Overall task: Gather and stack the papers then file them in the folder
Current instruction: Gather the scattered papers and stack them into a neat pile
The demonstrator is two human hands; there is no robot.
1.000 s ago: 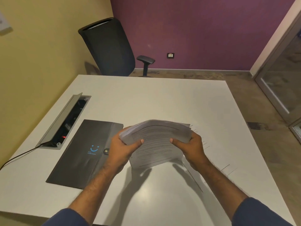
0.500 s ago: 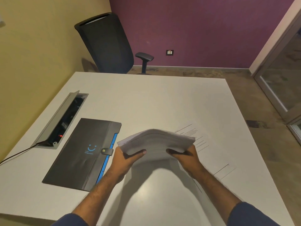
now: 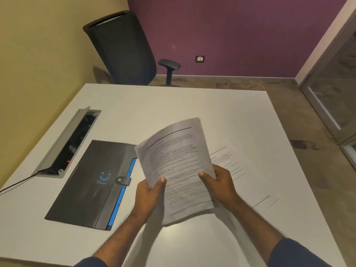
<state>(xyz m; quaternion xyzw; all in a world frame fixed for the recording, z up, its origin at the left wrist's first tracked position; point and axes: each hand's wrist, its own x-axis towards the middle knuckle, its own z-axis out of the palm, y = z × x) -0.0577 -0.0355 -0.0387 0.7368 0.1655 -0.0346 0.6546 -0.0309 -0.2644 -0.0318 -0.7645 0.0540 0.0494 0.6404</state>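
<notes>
I hold a stack of printed papers (image 3: 176, 160) above the white table (image 3: 173, 105), its printed face tilted up toward me. My left hand (image 3: 149, 195) grips the stack's left edge and my right hand (image 3: 221, 185) grips its right edge, thumbs on top. One more printed sheet (image 3: 242, 182) lies flat on the table under and to the right of my right hand. The dark grey folder (image 3: 90, 182) lies closed to the left, with a snap strap, a blue smiley logo and a blue edge showing along its right side.
An open cable box (image 3: 67, 145) is sunk into the table left of the folder, with a black cable (image 3: 17, 183) running off the left edge. A black office chair (image 3: 123, 49) stands behind the table's far edge. Glass door frame at the right.
The stack has tipped from nearly edge-on and level to upright, so its printed face now shows. Both hands rose slightly with it, uncovering more of the sheet lying on the table.
</notes>
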